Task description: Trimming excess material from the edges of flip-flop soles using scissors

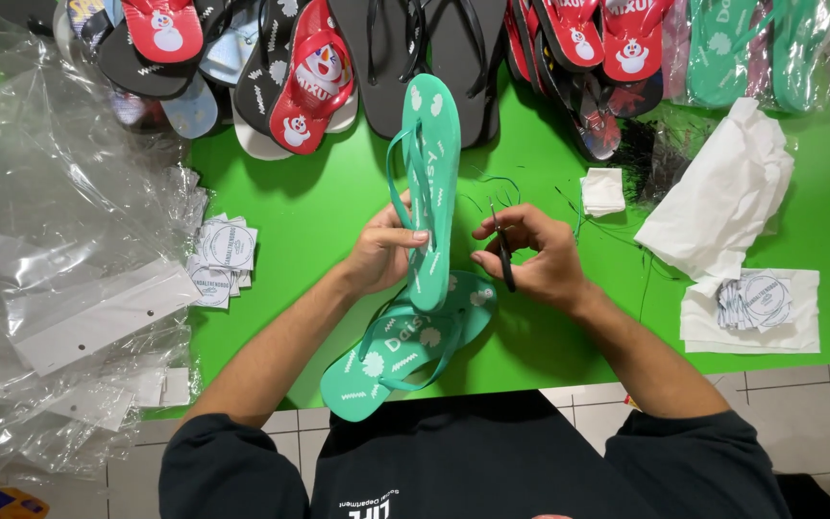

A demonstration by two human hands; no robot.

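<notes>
My left hand [383,248] grips a teal flip-flop [430,163] by its edge and holds it upright on its side above the green table [319,207], sole facing right. A second teal flip-flop [405,351] lies flat below it at the table's near edge, straps up. My right hand [530,258] is closed around a thin black tool [505,255], which looks like small scissors, just right of the upright flip-flop. Thin dark threads trail across the table behind that hand.
Red, black and teal flip-flops [314,82] line the far edge. Clear plastic bags [60,240] pile up on the left beside a stack of round printed tags [225,252]. Crumpled white paper [727,192], a small white square [603,190] and more tags [759,300] lie on the right.
</notes>
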